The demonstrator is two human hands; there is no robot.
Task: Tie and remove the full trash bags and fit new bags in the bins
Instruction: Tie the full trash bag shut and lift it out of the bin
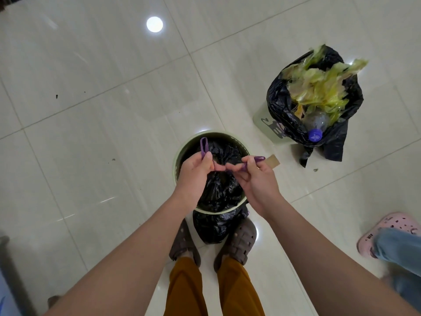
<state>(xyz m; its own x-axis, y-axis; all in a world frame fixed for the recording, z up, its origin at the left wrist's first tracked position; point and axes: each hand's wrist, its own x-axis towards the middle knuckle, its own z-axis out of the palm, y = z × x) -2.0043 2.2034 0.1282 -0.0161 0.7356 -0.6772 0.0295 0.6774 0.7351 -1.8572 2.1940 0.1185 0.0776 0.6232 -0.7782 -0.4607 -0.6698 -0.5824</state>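
Your left hand (196, 168) and right hand (255, 176) each pinch a purple drawstring (204, 145) above the black bag (219, 185) in the round bin (182, 151), while the second bin (262, 117) holds an open bag (280, 103) of yellow wrappers (323, 87) and a bottle (316, 131).

Left hand (196, 168) and right hand (255, 176) pinching purple drawstring (204, 145) over black bag (219, 190) in round bin (176, 160), second full bin (264, 118) nearby

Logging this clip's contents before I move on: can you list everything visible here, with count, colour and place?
round bin: 1, pale green, floor centre
black bag: 1, inside round bin, gathered shut
drawstring: 1, purple, both loops held
second bin: 1, pale, upper right
open bag: 1, black, in second bin, yellowish waste, clear bottle with blue cap
card scrap: 1, tan, floor
pink clog: 1, right edge, another person's
brown clogs: 2, wearer's feet
left hand: pinches drawstring
right hand: pinches drawstring
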